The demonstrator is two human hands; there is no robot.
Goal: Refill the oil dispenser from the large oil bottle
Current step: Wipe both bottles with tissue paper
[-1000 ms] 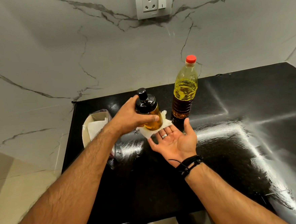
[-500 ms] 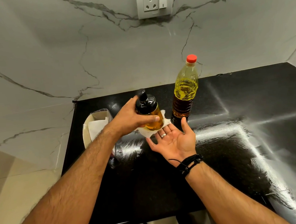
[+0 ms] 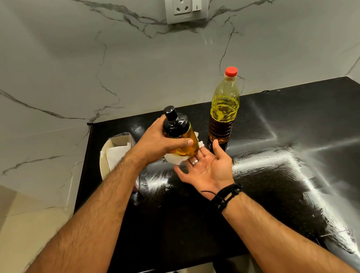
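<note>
Now my left hand [image 3: 154,144] is gripping the oil dispenser [image 3: 182,136] around its body, fingers and thumb curled round it, and it is tilting with its black pump top toward the wall. Under the dispenser my right hand [image 3: 206,166] is lying palm up, fingers relaxed, holding nothing. Just right of the dispenser the large oil bottle [image 3: 224,109] is standing upright on the black counter [image 3: 302,127], red cap on. Below the dispenser a white tissue [image 3: 174,159] is lying.

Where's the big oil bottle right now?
In the head view, the oil bottle stands upright at the back of the counter by the wall, right of the dispenser held in the left hand.
</note>
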